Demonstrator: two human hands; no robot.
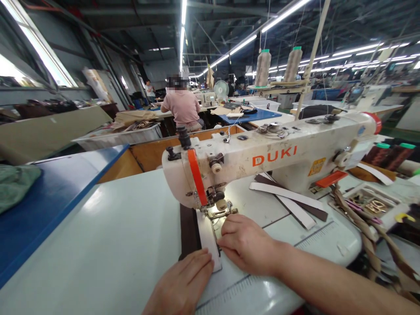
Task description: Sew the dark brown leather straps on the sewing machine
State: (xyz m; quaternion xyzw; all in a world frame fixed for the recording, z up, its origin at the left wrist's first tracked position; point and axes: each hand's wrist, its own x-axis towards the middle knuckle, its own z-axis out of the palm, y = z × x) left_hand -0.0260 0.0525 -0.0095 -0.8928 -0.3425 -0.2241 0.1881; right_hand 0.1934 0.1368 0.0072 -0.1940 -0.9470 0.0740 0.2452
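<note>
A white and dark brown strip (208,236) lies under the presser foot of a white sewing machine (236,153) and runs toward me. My left hand (185,280) rests on the near end of the strip, fingers stretched out flat together. To the right of the strip, beside the needle plate (218,234), my right hand (246,243) has its fingers bent together; whatever is between them is hidden. A wider dark brown piece (188,232) shows along the strip's left side. The machine's lamp lights the needle area.
Several loose white and brown strips (288,199) lie right of the needle, under the machine arm. A parts tray (370,203) with metal rings stands at the right. Thread cones (263,68) stand on the rack behind. Another person (181,107) sits ahead, back turned.
</note>
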